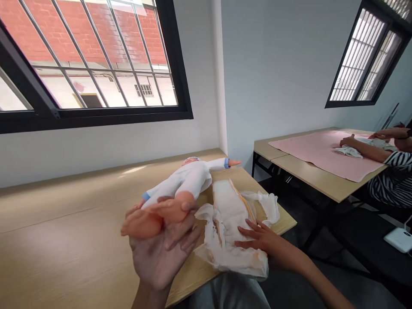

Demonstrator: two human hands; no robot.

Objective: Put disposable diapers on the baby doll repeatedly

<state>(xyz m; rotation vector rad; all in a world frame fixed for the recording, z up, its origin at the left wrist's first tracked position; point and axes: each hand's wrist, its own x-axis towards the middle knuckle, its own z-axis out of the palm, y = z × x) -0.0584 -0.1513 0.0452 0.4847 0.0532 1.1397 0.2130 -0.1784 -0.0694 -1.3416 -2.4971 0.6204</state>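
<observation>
A baby doll in a white suit with blue cuffs lies on its back on the wooden table, head away from me. My left hand is wrapped round the doll's feet and ankles from below, holding the legs raised. Beside the doll, to its right, an unfolded white diaper with yellow-edged sides is spread near the table's corner. Its near end hangs slightly past the front edge. With fingers spread, my right hand rests flat on the diaper's right part.
My table runs along the wall below a barred window. To the right, past a gap, stands another table with a pink mat, where a person in a striped sleeve handles white cloth. A white device lies at the far right.
</observation>
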